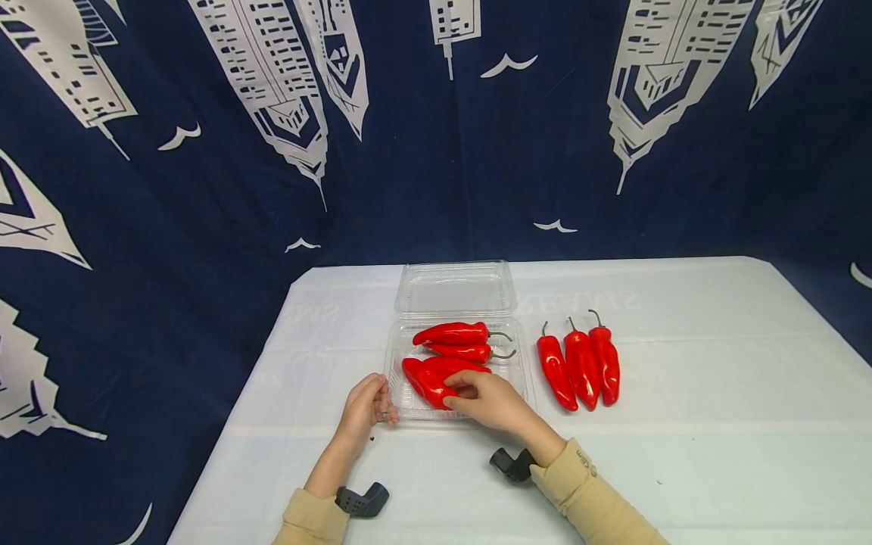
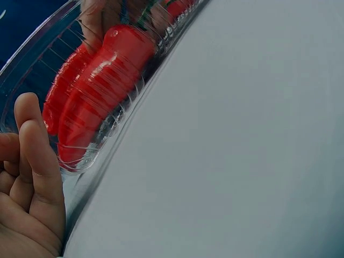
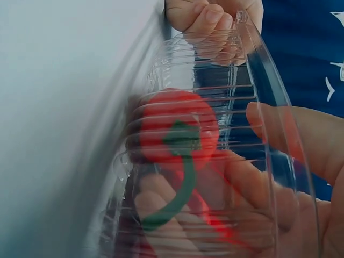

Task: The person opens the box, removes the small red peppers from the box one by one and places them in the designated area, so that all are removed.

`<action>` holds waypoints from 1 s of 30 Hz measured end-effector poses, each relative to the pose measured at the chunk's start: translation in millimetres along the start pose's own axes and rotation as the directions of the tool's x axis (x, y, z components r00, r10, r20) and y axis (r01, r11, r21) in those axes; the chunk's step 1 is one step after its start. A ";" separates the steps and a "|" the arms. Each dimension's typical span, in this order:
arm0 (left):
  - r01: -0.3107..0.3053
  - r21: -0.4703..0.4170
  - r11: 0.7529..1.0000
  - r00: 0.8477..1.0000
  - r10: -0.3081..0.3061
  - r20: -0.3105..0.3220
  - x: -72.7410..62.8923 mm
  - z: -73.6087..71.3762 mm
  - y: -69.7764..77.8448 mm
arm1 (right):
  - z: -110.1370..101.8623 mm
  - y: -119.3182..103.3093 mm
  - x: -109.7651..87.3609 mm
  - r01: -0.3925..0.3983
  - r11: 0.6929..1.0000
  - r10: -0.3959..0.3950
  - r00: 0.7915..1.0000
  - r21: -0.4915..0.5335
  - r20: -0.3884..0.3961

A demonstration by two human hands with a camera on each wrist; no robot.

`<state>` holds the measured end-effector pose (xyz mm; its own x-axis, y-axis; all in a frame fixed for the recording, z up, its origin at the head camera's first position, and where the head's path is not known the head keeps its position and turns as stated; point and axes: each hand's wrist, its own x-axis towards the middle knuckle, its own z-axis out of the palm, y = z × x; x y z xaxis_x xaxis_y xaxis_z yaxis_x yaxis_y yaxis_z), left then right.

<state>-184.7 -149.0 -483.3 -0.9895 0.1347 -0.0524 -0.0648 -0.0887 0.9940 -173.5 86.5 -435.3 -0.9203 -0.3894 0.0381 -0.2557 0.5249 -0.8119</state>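
Observation:
A clear plastic clamshell container (image 1: 521, 378) holds several shiny red chili peppers with green stems. In the head view, my right hand (image 1: 493, 400) reaches over its front wall to the nearest pepper (image 1: 424, 381). That pepper (image 2: 105, 80) lies low in the tray, beside another. In the right wrist view, the right thumb (image 3: 258, 119) stands apart from the pepper (image 3: 180, 102), with other fingers (image 3: 158, 207) low beyond it. My left hand (image 1: 362, 405) holds the container's left front edge, its fingers (image 2: 40, 156) bent at the corner.
Three more red peppers (image 1: 582, 367) lie side by side right of the container, stems pointing away. The container's lid (image 1: 456, 288) lies folded back. A white cloth covers the table (image 1: 715, 424), and a dark blue printed curtain (image 1: 436, 189) hangs behind.

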 end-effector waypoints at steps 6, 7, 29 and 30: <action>0.009 -0.007 1.000 1.000 -0.009 -0.008 0.8 0.3 -0.5 | 0.2 0.6 1.3 -0.004 1.000 0.004 1.000 0.009 0.005; 0.009 -0.008 1.000 1.000 -0.009 -0.009 0.8 0.3 -0.6 | 0.5 0.6 1.7 -0.008 1.000 0.008 1.000 0.009 -0.001; 0.009 -0.004 1.000 1.000 -0.009 -0.004 1.5 -0.2 -1.4 | 11.4 -0.2 6.3 -0.099 0.988 0.075 0.979 -0.122 -0.188; 0.009 -0.005 1.000 1.000 -0.009 -0.005 1.5 -0.2 -1.3 | 11.5 -0.3 6.5 -0.097 0.988 0.074 0.980 -0.121 -0.187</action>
<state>-186.1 -148.8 -484.7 -0.9895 0.1310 -0.0615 -0.0740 -0.0929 0.9929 -176.0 75.1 -441.5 -0.9757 -0.2012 0.0865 -0.1988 0.6483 -0.7350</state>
